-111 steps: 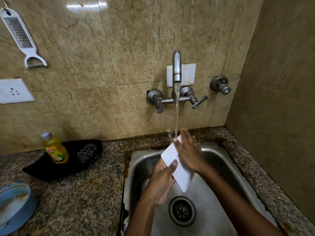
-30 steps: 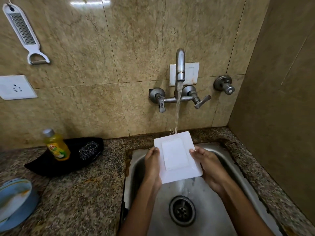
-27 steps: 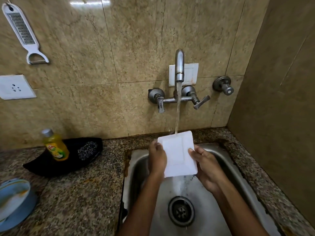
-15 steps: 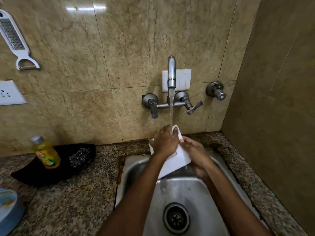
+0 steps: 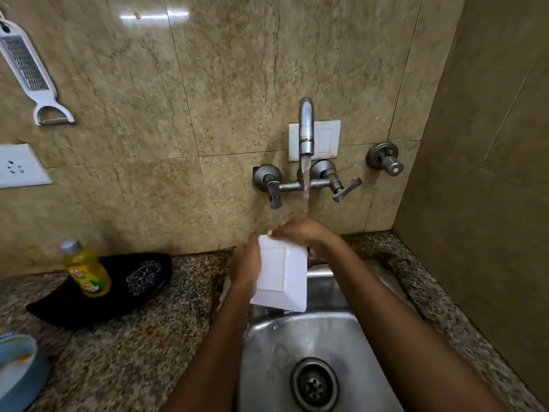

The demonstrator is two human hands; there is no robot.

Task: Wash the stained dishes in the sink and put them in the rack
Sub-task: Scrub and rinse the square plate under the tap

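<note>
My left hand [image 5: 248, 267] grips white square dish [image 5: 282, 278] by left edge, my right hand [image 5: 300, 230] clasps top edge; tilted over sink [image 5: 297, 346] back rim, under tap stream [image 5: 305, 188].

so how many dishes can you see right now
2: a white square plate held in both hands over the sink, under the tap, and a blue stained dish on the counter at far left, partly cut off. Others may be out of frame.

**Dim warm light, wide-angle warp**

Dim, yellowish indoor light. Glare streak on wall tile [image 5: 154, 15] up top, so a light sits overhead/behind cam. Steel sink [image 5: 297, 337] shows soft sheen. Centre sharp; edges bowed by fisheye, bottom corners w/ forearms slightly smeared.
</note>
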